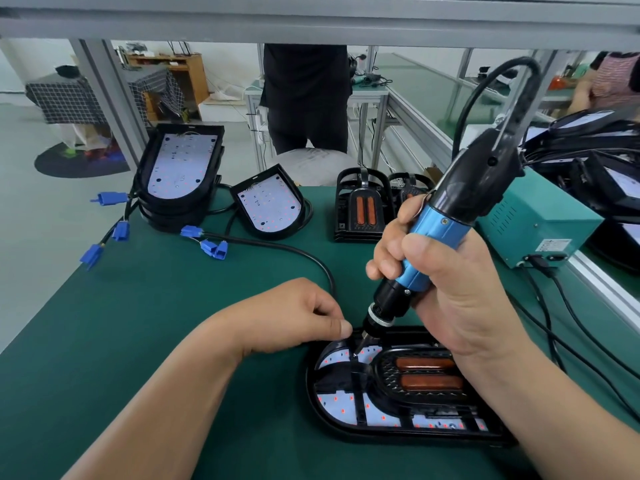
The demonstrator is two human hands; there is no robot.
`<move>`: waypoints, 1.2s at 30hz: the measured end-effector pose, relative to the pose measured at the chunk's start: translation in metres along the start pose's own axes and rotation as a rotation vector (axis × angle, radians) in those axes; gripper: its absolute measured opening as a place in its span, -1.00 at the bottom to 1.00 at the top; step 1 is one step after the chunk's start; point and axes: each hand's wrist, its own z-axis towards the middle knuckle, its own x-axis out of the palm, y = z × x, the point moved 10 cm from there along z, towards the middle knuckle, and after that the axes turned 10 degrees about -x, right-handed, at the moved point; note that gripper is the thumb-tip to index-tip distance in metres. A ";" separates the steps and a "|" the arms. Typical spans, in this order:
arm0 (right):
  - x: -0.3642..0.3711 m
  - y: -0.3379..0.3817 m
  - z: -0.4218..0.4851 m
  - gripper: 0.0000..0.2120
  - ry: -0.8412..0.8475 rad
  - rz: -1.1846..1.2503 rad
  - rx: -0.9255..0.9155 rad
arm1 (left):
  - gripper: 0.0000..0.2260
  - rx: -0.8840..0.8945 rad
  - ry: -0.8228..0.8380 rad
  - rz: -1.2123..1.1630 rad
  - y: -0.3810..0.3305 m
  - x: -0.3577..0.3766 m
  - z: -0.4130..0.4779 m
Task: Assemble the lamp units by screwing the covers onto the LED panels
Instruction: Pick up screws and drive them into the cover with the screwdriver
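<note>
A lamp unit (349, 414) lies on the green mat near me, a white LED panel in a black tray. On it sits a black cover (415, 379) with two orange strips. My right hand (446, 292) grips a blue and black electric screwdriver (446, 223), its bit down on the panel's upper left edge. My left hand (298, 317) pinches something small, too small to make out, right beside the bit tip (356, 351).
A stack of LED panels (180, 164) with blue connectors stands at the back left, a single panel (270, 206) beside it. Spare covers (363, 206) stand behind the screwdriver. A teal power box (540, 226) and cables lie at right. A person (304, 95) stands beyond the table.
</note>
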 end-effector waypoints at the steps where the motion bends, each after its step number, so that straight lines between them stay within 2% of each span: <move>1: 0.000 -0.001 0.001 -0.79 0.005 0.004 0.010 | -0.66 -0.002 -0.004 0.003 0.000 0.000 0.000; 5: 0.006 -0.004 0.003 -0.77 0.054 0.045 0.013 | -0.64 0.001 -0.016 0.018 -0.003 -0.001 0.000; 9: 0.017 -0.012 0.002 -0.71 0.105 0.160 0.027 | -0.77 0.018 -0.010 0.058 -0.009 0.006 0.001; 14: 0.007 -0.012 0.002 -0.65 0.011 0.256 0.000 | -0.82 0.039 0.011 0.065 -0.011 0.009 0.000; 19: -0.010 0.018 0.011 -0.64 -0.023 0.268 -0.130 | -0.81 0.025 -0.005 0.054 -0.008 0.009 -0.002; 24: -0.040 0.019 0.005 -0.69 -0.226 0.254 -0.135 | -0.78 0.072 -0.076 -0.013 -0.011 -0.001 -0.002; 27: -0.052 0.011 0.001 -0.72 -0.321 0.241 -0.108 | -0.81 0.098 0.028 -0.067 -0.017 0.011 -0.004; 30: -0.057 0.009 0.000 -0.73 -0.346 0.237 -0.106 | -0.82 0.100 0.090 -0.059 -0.019 0.019 -0.006; 33: -0.061 0.009 0.000 -0.74 -0.354 0.254 -0.112 | -0.84 0.090 0.050 -0.041 -0.017 0.019 -0.005; 36: -0.067 0.010 0.000 -0.76 -0.369 0.261 -0.120 | -0.86 0.061 -0.060 -0.080 -0.012 0.011 -0.001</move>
